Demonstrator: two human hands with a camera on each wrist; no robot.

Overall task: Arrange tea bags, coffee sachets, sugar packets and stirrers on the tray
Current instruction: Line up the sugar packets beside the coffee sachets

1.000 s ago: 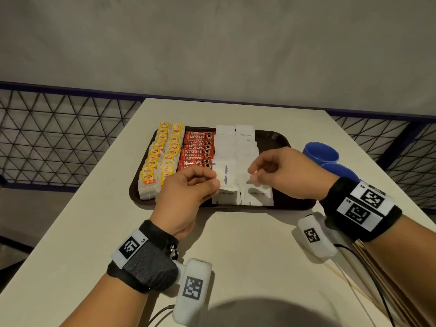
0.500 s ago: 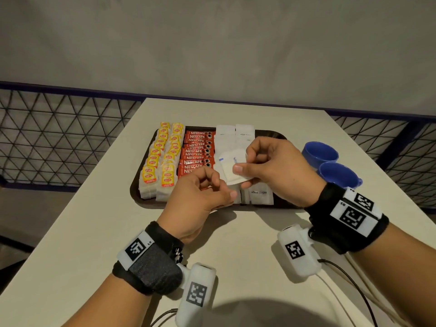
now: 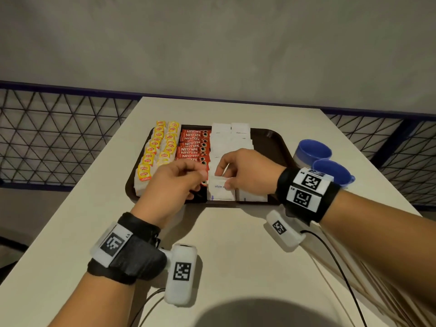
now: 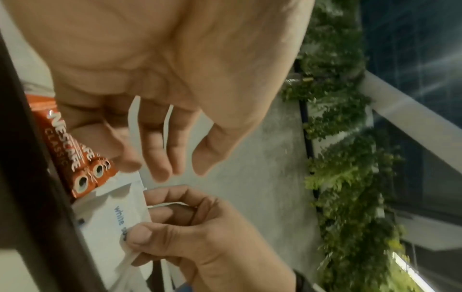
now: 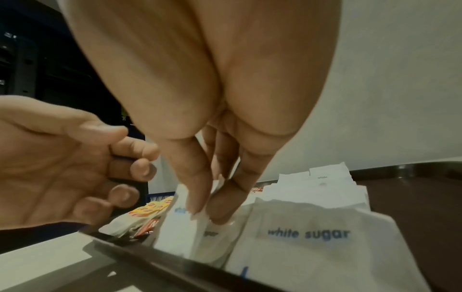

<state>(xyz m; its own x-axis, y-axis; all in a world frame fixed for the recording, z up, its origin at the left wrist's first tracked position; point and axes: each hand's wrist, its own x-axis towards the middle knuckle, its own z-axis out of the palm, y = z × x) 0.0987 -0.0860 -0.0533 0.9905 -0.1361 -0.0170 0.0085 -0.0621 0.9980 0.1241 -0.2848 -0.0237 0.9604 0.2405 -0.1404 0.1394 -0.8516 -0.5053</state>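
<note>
White paper is what the right hand [image 3: 247, 173] is working with: a sugar packet [image 5: 185, 223] is being pinched between thumb and fingertips [image 5: 220, 209] and lowered into the near end of the left sugar column on the tray [image 3: 271, 140]. Half a second ago that packet was being held up above the rows, clear of them; now it is coming down onto the front packet printed "white sugar" [image 3: 220, 188], so the placing is nearly finished and only the release seems to be left.

Just beside it, the left hand [image 3: 172, 182] is hovering over the tray's near edge with its fingers loosely curled. From the left wrist view it looks to be holding nothing, though the curled fingers are hiding part of the palm, so I am saying that with some caution. A second ago it was the hand nearest the packet, which suggests the packet has been passed across.

Further out, the coffee sachets [image 3: 193, 145] are lying in a red column touching the sugar, and the tea bags [image 3: 162, 147] are filling two yellow columns at the tray's left. Bare brown tray is showing to the right of the sugar, probably the spot for stirrers, which are not yet on it. Two blue cups [image 3: 313, 152] are standing on the table [image 3: 236, 244], near the tray's right side.
</note>
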